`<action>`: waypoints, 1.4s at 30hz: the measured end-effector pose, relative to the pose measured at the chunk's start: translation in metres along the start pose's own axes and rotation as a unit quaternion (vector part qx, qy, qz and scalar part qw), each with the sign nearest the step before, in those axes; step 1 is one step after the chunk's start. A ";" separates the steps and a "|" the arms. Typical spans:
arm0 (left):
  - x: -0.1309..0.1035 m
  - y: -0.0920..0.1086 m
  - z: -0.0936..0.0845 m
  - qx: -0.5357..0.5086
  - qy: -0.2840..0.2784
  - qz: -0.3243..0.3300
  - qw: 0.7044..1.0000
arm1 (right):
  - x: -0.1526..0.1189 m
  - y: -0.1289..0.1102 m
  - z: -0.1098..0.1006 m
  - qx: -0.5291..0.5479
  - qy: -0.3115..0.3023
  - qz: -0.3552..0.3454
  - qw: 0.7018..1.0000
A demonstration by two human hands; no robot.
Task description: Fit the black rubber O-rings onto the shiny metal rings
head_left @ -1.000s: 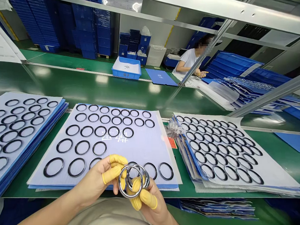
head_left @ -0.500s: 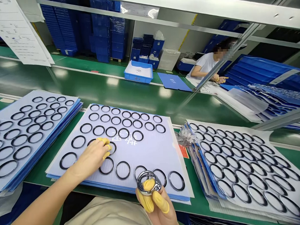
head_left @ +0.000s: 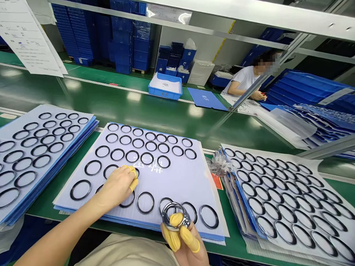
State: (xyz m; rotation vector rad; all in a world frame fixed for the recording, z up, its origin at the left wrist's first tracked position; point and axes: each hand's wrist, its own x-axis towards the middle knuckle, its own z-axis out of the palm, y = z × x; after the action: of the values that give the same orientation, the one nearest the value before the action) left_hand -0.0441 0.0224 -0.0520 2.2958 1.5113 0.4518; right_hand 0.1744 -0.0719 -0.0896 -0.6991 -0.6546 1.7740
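My left hand point(head_left: 118, 185), with yellow finger cots on its fingertips, is bent down over a black ring point(head_left: 138, 173) on the middle sheet point(head_left: 182, 179). Its fingers are closed together at that ring, and most of the ring is hidden beneath them. Near the sheet's front edge, my right hand point(head_left: 190, 245) holds a small bunch of shiny rings point(head_left: 170, 222), its yellow-capped fingers through and around them. Just behind this bunch lie more flat rings, such as one black ring point(head_left: 209, 216) at the front right corner.
Stacked sheets with rows of rings stand left point(head_left: 29, 142) and right point(head_left: 284, 191). Crumpled clear plastic point(head_left: 221, 162) sits between the middle and right stacks. Beyond are a blue tray point(head_left: 165, 87), a blue board point(head_left: 207, 99) and a co-worker point(head_left: 245, 78). A metal bar point(head_left: 220, 11) crosses overhead.
My left hand has shifted a little to the right, onto the ring that lay beside its fingertips. My right hand stays in place with its rings. The co-worker's hands have moved slightly.
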 end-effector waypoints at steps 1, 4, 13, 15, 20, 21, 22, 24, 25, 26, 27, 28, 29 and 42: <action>-0.003 0.003 -0.005 -0.029 0.003 -0.001 1.000 | 0.001 0.001 0.000 -0.002 0.004 -0.003 1.000; -0.015 0.015 -0.016 -0.270 -0.005 -0.011 0.963 | 0.004 0.004 0.001 -0.018 0.033 0.000 0.999; -0.033 0.043 0.000 -0.713 -0.126 -0.108 0.681 | 0.004 -0.005 0.016 -0.038 -0.007 -0.021 0.999; -0.034 0.045 0.004 -0.722 -0.136 -0.114 0.669 | 0.004 -0.008 0.018 -0.040 -0.024 -0.029 0.998; -0.038 0.046 0.004 -0.754 -0.131 -0.129 0.631 | 0.005 -0.005 0.018 -0.038 -0.029 -0.026 0.999; -0.040 0.046 0.003 -0.762 -0.126 -0.132 0.621 | 0.005 -0.004 0.018 -0.038 -0.019 -0.028 0.999; -0.041 0.046 0.003 -0.770 -0.122 -0.134 0.612 | 0.005 -0.003 0.018 -0.040 -0.010 -0.030 0.999; -0.044 0.045 0.003 -0.779 -0.123 -0.134 0.600 | 0.006 -0.002 0.018 -0.047 0.001 -0.034 0.998; -0.045 0.045 0.004 -0.780 -0.127 -0.132 0.599 | 0.006 -0.002 0.019 -0.049 0.001 -0.035 0.998; -0.046 0.045 0.005 -0.777 -0.133 -0.129 0.601 | 0.006 -0.002 0.020 -0.050 0.000 -0.035 0.998; -0.047 0.045 0.006 -0.773 -0.138 -0.126 0.606 | 0.006 -0.002 0.021 -0.051 -0.003 -0.032 0.998; -0.048 0.045 0.008 -0.767 -0.142 -0.122 0.613 | 0.005 -0.003 0.022 -0.053 -0.007 -0.029 0.998; -0.049 0.045 0.009 -0.762 -0.145 -0.118 0.620 | 0.005 -0.003 0.023 -0.055 -0.012 -0.023 0.998; -0.053 0.044 0.011 -0.697 -0.180 -0.060 0.692 | 0.002 -0.008 0.026 -0.025 -0.015 -0.005 1.000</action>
State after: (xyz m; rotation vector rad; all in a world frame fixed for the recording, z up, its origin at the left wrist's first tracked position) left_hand -0.0238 -0.0439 -0.0453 0.9339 0.5904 0.7004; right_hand 0.1603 -0.0703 -0.0665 -0.7034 -0.7233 1.7658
